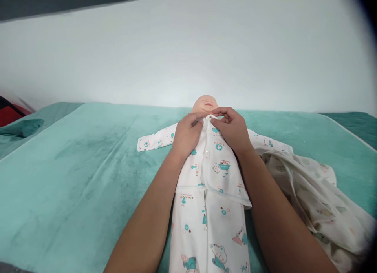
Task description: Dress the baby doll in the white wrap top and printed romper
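Observation:
A baby doll [204, 103] lies on its back, its head toward the wall. It wears a white baby shirt [218, 179] printed with small animals, and its sleeves stretch out to both sides. Matching baby pants [191, 226] lie below the hem. At the neckline, my left hand [189, 132] has its fingers closed on the shirt's collar. My right hand [235, 128] pinches the collar's other side, its fingertips just under the doll's chin. The two hands nearly meet there. A snap shows lower on the front placket; any fastener between my fingers is hidden.
A crumpled cream cloth [318, 202] with a pale print lies right of the doll, partly behind my right forearm. Green plush bedding [88, 179] spreads underneath. A white wall [176, 57] rises behind. At the far left edge is a red and black object [10, 113].

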### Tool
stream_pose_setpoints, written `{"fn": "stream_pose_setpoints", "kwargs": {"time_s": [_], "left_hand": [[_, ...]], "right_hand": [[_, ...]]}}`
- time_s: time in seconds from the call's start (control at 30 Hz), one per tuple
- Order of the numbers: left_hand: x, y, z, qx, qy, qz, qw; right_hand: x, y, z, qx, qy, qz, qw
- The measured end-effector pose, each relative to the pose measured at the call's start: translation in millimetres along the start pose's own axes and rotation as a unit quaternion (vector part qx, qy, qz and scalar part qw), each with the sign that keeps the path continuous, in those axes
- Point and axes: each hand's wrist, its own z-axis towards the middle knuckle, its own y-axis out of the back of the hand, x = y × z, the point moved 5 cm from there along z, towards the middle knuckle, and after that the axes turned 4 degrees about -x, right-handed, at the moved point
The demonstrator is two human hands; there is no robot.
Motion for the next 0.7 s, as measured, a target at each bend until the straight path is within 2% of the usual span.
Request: {"fn": "stream_pose_setpoints", "kwargs": {"time_s": [0.1, 0.43, 0.7], "left_hand": [[1.3, 0.7, -1.0, -0.014, 0.0, -0.005, 1.0], [-4.3, -2.0, 0.5, 0.007, -0.019, 0.003, 1.0], [-4.6, 1.3, -2.0, -0.008, 0.007, -0.025, 1.0]], "right_hand": [[-1.2, 0.6, 0.7, -0.004, 0.002, 0.003, 1.0], [-0.6, -0.4, 0.3, 0.028, 0.015, -0.007, 0.999], [1.3, 0.3, -3.0, 0.033, 0.03, -0.001, 0.999]]}}
